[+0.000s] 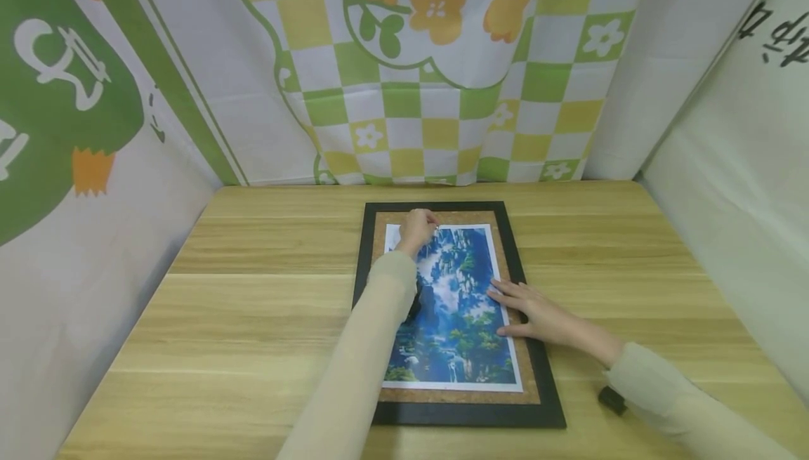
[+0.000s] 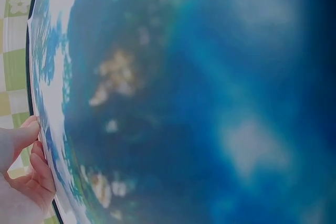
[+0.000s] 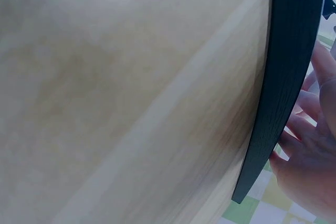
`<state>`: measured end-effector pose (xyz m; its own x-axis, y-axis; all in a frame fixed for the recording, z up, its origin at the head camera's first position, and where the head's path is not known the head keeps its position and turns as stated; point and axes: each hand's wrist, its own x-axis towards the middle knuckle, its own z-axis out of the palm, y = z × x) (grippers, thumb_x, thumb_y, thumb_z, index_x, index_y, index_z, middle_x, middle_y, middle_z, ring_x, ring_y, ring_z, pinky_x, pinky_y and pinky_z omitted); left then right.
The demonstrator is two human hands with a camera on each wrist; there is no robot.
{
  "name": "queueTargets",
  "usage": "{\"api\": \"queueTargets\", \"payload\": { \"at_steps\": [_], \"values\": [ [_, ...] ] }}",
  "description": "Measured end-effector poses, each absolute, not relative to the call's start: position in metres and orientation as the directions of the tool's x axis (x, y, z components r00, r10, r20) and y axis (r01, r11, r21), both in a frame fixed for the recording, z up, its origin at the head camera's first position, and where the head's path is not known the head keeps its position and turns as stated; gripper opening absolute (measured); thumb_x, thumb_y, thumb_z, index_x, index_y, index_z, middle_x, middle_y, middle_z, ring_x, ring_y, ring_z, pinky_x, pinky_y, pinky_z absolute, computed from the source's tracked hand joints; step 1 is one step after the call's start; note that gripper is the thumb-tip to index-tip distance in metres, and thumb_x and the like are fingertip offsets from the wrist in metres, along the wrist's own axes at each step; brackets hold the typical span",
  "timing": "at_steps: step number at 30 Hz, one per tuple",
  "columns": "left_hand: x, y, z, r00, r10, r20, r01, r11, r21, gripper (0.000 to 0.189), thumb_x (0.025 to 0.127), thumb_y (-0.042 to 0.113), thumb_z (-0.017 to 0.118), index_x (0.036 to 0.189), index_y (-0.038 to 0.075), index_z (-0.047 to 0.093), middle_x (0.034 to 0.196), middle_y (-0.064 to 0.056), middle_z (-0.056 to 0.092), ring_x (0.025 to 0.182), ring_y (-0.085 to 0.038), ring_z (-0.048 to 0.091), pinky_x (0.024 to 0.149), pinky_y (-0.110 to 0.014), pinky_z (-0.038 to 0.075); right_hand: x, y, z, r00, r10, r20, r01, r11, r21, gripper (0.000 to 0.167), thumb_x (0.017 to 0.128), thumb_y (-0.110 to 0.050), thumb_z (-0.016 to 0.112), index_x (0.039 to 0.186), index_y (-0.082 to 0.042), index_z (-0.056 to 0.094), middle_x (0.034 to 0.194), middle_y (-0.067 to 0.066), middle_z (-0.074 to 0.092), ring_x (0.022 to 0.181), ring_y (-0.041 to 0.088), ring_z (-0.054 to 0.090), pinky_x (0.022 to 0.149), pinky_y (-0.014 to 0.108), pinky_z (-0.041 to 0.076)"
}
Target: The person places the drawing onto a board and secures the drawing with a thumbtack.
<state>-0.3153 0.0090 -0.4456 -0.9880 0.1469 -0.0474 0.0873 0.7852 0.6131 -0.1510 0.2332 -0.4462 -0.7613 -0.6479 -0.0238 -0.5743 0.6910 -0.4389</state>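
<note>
A printed landscape picture (image 1: 451,305) in blues and greens, with a white border, lies on a cork board (image 1: 527,397) inside a black frame (image 1: 470,414). At the picture's top edge, my left hand (image 1: 417,230) pinches a small pale, pin-like piece (image 1: 437,227) between thumb and fingertips; its exact kind I cannot tell. The left wrist view has that hand (image 2: 26,166) at the far edge of the print, fingers bent. My right hand (image 1: 534,312) rests with spread fingers on the picture's right border, its palm over the frame's right side.
The frame lies on a light wood-grain table (image 1: 265,305). A checkered, flowered cloth (image 1: 436,116) hangs behind the table's back edge, with pale sheets on both sides. A small black block (image 1: 612,400) shows beside the right sleeve.
</note>
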Motion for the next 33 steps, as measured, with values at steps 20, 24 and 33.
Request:
{"api": "queueTargets", "payload": {
  "at_steps": [20,24,33],
  "values": [
    [-0.310,-0.006,-0.436,-0.948,0.282,-0.145,0.050,0.585,0.810,0.015,0.088,0.005,0.052,0.098,0.004,0.062,0.109,-0.012,0.058,0.092,-0.022,0.057,0.073,-0.029,0.048,-0.151,0.231,-0.441,-0.771,-0.636,-0.040,-0.567,0.713,-0.413,0.067,0.079,-0.039,0.062,0.129,0.001,0.042,0.138,0.023,0.029,0.123,0.043,0.027,0.096,0.058,0.022],
    [-0.328,-0.015,-0.452,-0.908,0.394,-0.140,0.127,0.578,0.806,0.015,0.089,0.010,0.052,0.101,0.008,0.062,0.109,-0.009,0.057,0.096,-0.021,0.055,0.078,-0.031,0.046,-0.154,0.231,-0.436,-0.772,-0.635,-0.015,-0.575,0.708,-0.410,0.060,0.079,-0.034,0.063,0.126,0.000,0.047,0.135,0.023,0.034,0.120,0.042,0.034,0.093,0.054,0.031],
    [-0.299,-0.033,-0.403,-0.855,0.505,-0.114,0.277,0.633,0.723,0.023,0.091,0.016,0.049,0.108,0.005,0.059,0.110,-0.011,0.058,0.103,-0.023,0.053,0.085,-0.035,0.043,-0.161,0.238,-0.416,-0.835,-0.550,0.000,-0.495,0.752,-0.435,0.059,0.080,-0.029,0.064,0.128,0.000,0.044,0.135,0.026,0.033,0.120,0.044,0.033,0.090,0.052,0.036]
  ]
}}
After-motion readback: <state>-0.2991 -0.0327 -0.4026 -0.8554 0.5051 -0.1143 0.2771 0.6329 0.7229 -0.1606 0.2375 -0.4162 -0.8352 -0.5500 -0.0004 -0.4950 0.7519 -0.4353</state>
